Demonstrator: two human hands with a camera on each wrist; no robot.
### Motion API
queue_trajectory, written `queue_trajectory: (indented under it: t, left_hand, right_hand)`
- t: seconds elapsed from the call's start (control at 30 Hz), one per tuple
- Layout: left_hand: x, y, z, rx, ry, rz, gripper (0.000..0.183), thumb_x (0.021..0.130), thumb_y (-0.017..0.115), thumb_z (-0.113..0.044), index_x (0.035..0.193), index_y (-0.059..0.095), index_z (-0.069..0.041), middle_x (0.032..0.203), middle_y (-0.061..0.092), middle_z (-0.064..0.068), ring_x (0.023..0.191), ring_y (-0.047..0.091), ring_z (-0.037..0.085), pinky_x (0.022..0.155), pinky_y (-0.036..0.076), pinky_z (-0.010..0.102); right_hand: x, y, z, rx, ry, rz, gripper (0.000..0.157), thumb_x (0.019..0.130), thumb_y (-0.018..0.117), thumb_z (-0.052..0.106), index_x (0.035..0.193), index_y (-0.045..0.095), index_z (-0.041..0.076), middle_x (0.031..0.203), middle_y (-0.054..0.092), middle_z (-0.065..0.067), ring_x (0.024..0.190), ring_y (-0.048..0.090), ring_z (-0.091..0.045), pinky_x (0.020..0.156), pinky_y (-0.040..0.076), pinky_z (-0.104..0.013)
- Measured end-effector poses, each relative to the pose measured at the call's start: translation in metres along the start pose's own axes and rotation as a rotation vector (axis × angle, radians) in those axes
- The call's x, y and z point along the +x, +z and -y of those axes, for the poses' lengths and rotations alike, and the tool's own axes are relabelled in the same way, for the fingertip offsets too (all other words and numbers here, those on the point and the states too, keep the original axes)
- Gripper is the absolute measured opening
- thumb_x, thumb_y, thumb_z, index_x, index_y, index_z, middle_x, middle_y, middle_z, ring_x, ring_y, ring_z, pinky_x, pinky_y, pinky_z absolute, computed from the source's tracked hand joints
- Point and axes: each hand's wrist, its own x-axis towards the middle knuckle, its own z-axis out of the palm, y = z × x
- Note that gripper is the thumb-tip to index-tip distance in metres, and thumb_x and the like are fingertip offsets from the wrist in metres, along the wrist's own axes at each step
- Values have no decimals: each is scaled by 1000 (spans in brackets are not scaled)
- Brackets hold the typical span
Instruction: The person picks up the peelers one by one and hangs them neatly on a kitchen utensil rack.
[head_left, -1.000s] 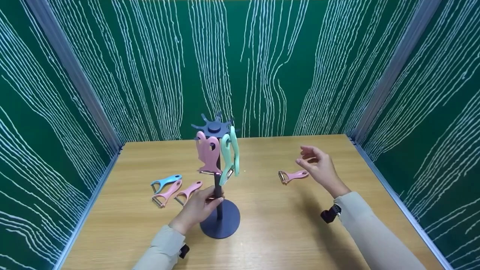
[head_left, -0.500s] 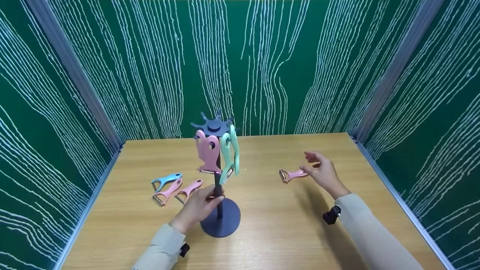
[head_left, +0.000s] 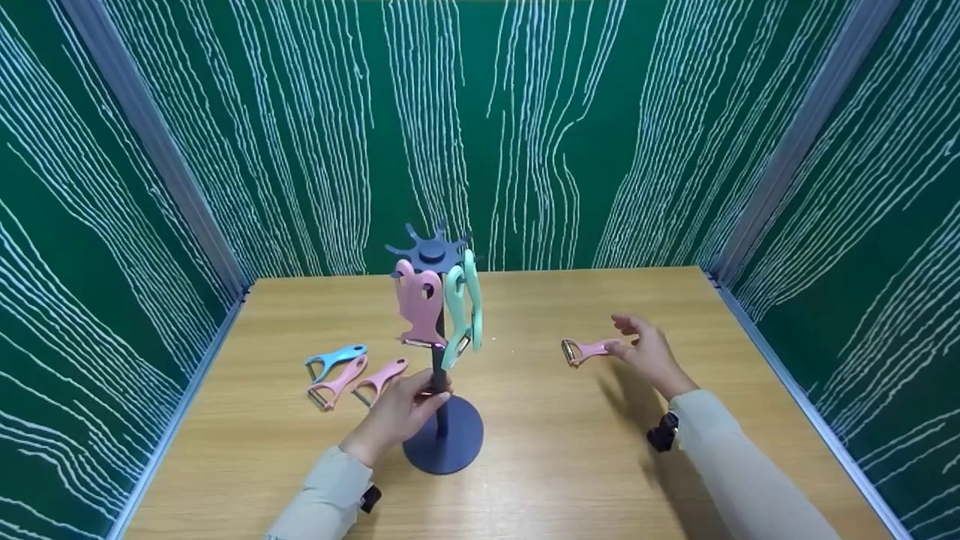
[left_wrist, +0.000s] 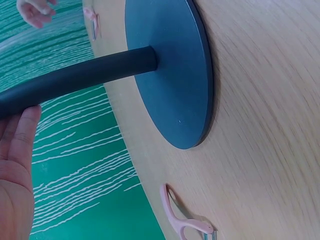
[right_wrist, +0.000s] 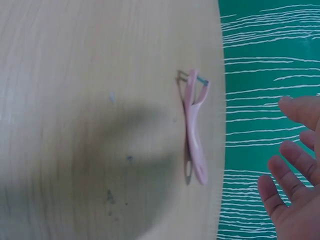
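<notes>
With fingers and thumb around it, my left hand (head_left: 397, 418) grips the dark post (left_wrist: 80, 77) of an upright stand with a round base (head_left: 459, 442). Pink peelers (head_left: 422, 311) and green peelers (head_left: 455, 319) hang from the hooked top (head_left: 431, 252) of the stand. My right hand (head_left: 646, 358) is over the handle end of a lone pink peeler (head_left: 589, 350) lying on the right side of the table. In the right wrist view, the fingers of that hand are spread and stay apart from the peeler (right_wrist: 194, 125).
Left of the stand lie a blue peeler (head_left: 335, 358) and two pink peelers, one close to my left hand (head_left: 382, 377). Green walls (head_left: 525, 150) with white wavy lines enclose the wooden table (head_left: 525, 465) at the back and sides.
My right hand has moved lower and slightly right, nearer the lone pink peeler's handle. My left hand keeps its hold on the post.
</notes>
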Motion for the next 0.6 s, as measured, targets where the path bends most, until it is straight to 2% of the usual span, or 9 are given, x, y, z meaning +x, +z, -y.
queue_trajectory:
  t: [0.17,0.6]
  left_hand:
    - [0,-1,-1,0,-14,13,12,111,64,-19,120,69,-12,121,80,10,108,78,24,98,66,43]
    - [1,-1,-1,15,-16,14,15,112,64,-21,121,69,-11,121,80,11,109,78,25,99,65,45]
  right_hand:
    - [2,4,-9,-32,58,43,56,100,71,-1,153,52,-6,152,54,-33,143,48,-50,122,42,-65]
    - [6,7,-23,-49,142,143,66,104,68,3,163,41,0,163,43,-32,153,38,-53,127,34,-69]
